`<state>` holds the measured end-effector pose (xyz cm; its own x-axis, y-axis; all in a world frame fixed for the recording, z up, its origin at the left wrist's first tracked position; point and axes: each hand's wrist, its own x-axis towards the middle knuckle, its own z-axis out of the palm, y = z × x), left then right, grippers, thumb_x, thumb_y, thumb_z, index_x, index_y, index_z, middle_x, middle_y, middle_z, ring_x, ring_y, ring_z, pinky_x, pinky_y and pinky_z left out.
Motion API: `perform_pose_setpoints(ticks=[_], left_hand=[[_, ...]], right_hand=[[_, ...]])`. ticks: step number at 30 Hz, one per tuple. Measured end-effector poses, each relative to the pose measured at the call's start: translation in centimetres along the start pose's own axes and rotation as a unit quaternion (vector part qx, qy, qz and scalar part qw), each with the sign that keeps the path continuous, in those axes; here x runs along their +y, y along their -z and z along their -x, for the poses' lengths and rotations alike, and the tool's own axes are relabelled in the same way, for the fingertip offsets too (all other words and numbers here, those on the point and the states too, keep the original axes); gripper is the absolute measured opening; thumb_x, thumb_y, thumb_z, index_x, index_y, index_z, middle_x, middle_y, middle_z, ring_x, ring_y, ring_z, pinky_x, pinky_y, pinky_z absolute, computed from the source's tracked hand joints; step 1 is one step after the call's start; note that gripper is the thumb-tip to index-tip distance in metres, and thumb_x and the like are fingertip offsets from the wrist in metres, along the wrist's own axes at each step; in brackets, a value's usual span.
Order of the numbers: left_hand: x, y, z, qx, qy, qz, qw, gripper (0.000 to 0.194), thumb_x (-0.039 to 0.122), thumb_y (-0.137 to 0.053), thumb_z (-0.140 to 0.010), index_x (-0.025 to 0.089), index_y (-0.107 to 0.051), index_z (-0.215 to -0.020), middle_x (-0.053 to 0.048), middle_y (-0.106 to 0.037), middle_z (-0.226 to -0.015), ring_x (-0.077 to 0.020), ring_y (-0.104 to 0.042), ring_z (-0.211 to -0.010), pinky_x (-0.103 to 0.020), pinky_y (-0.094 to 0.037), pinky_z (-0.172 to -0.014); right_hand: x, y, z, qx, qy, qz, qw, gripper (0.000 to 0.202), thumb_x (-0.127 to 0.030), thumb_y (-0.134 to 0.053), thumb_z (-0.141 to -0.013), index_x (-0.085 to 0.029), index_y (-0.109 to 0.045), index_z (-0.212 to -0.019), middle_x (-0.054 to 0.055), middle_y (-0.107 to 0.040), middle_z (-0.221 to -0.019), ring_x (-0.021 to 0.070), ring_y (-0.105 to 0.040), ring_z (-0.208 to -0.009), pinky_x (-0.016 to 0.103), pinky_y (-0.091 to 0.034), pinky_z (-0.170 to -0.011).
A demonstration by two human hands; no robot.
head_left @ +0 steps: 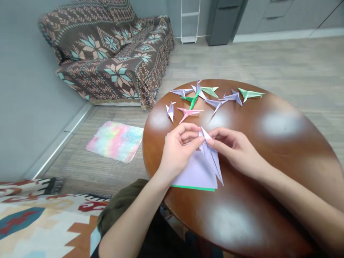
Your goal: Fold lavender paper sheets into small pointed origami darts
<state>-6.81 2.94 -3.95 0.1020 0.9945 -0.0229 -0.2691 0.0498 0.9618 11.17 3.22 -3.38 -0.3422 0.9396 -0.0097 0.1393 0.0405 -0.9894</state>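
Observation:
A folded lavender paper (212, 157), long and pointed with two narrow tips toward me, is held between both hands. My left hand (179, 148) pinches its upper left edge between thumb and fingers. On the other side, my right hand (236, 148) grips the upper right edge with thumb and index finger. Beneath the left hand and the folded piece lies a stack of square sheets (195, 173), lavender on top with a green edge showing below. My left hand hides part of that stack.
Several folded paper cranes lie along the far side of the round brown table (282, 154), among them a pink one (189, 113) and a dark green one (192, 99). Beyond are a patterned sofa (115, 68) and a pastel rug (115, 140).

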Motion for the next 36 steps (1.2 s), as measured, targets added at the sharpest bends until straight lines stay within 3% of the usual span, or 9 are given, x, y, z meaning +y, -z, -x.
perform_pose_setpoints(ticks=[2, 5, 8, 11, 17, 25, 31, 36], left_hand=[[0.0, 0.1, 0.0, 0.008, 0.002, 0.008, 1.000, 0.040, 0.022, -0.087, -0.072, 0.019, -0.062, -0.103, 0.001, -0.075, -0.079, -0.0129, -0.068, -0.070, -0.021, -0.053, -0.066], [-0.2, 0.3, -0.1, 0.015, -0.005, -0.015, 1.000, 0.044, 0.021, -0.087, -0.071, 0.018, -0.065, -0.109, 0.002, -0.074, -0.076, -0.0096, -0.063, -0.063, -0.020, -0.049, -0.064], [-0.3, 0.4, -0.1, 0.002, -0.008, -0.034, 0.999, 0.027, 0.029, -0.086, -0.074, 0.016, -0.072, -0.094, 0.001, -0.071, -0.072, -0.0077, -0.056, -0.057, -0.019, -0.043, -0.055], [-0.2, 0.1, 0.0, -0.007, -0.003, -0.041, 0.999, 0.022, 0.034, -0.084, -0.077, 0.014, -0.073, -0.080, 0.002, -0.066, -0.064, -0.0067, -0.050, -0.051, -0.021, -0.041, -0.051], [0.0, 0.0, -0.1, 0.028, 0.007, -0.049, 0.998, 0.021, 0.033, -0.085, -0.075, 0.015, -0.075, -0.073, 0.001, -0.066, -0.060, -0.0088, -0.057, -0.054, -0.021, -0.047, -0.057], [-0.5, 0.0, -0.1, 0.054, -0.009, -0.065, 0.996, 0.025, 0.034, -0.086, -0.075, 0.014, -0.073, -0.067, 0.001, -0.065, -0.057, -0.0076, -0.053, -0.049, -0.021, -0.045, -0.053], [-0.9, -0.1, -0.2, 0.047, 0.014, -0.047, 0.998, 0.028, 0.039, -0.086, -0.074, 0.015, -0.073, -0.068, 0.000, -0.067, -0.059, -0.0098, -0.058, -0.052, -0.024, -0.050, -0.058], [-1.0, -0.2, -0.3, 0.044, 0.033, -0.017, 0.998, 0.030, 0.039, -0.086, -0.073, 0.014, -0.071, -0.066, 0.000, -0.065, -0.060, -0.0081, -0.055, -0.053, -0.022, -0.047, -0.057]], right_hand=[[0.2, -0.1, 0.0, -0.031, -0.017, 0.002, 0.999, 0.026, -0.040, -0.072, -0.092, -0.017, -0.071, -0.081, 0.000, -0.065, -0.074, 0.0132, -0.055, -0.069, 0.024, -0.044, -0.063], [0.4, -0.3, 0.1, -0.011, -0.017, -0.001, 1.000, 0.027, -0.042, -0.074, -0.091, -0.017, -0.072, -0.079, -0.001, -0.064, -0.070, 0.0125, -0.052, -0.065, 0.024, -0.041, -0.060], [0.5, -0.4, 0.3, 0.014, -0.024, -0.005, 1.000, 0.026, -0.040, -0.078, -0.087, -0.017, -0.072, -0.078, -0.001, -0.065, -0.069, 0.0123, -0.051, -0.063, 0.025, -0.039, -0.058], [0.4, -0.5, 0.4, 0.025, -0.029, -0.002, 0.999, 0.027, -0.040, -0.080, -0.086, -0.016, -0.072, -0.076, 0.000, -0.066, -0.069, 0.0121, -0.051, -0.061, 0.025, -0.038, -0.057], [0.5, -0.9, 0.4, 0.046, -0.041, -0.013, 0.998, 0.028, -0.042, -0.081, -0.084, -0.016, -0.073, -0.078, 0.001, -0.069, -0.069, 0.0134, -0.055, -0.063, 0.024, -0.039, -0.056], [0.6, -1.3, 0.5, 0.088, -0.047, -0.035, 0.994, 0.033, -0.046, -0.076, -0.087, -0.015, -0.073, -0.075, 0.003, -0.069, -0.066, 0.0140, -0.056, -0.061, 0.025, -0.041, -0.056], [0.3, -1.4, 0.6, 0.098, -0.032, -0.037, 0.994, 0.028, -0.043, -0.080, -0.084, -0.017, -0.074, -0.076, 0.002, -0.069, -0.067, 0.0138, -0.057, -0.060, 0.024, -0.044, -0.055], [0.3, -1.4, 0.6, 0.111, -0.015, 0.002, 0.994, 0.025, -0.040, -0.078, -0.086, -0.017, -0.074, -0.077, 0.002, -0.070, -0.067, 0.0137, -0.059, -0.059, 0.023, -0.045, -0.052]])
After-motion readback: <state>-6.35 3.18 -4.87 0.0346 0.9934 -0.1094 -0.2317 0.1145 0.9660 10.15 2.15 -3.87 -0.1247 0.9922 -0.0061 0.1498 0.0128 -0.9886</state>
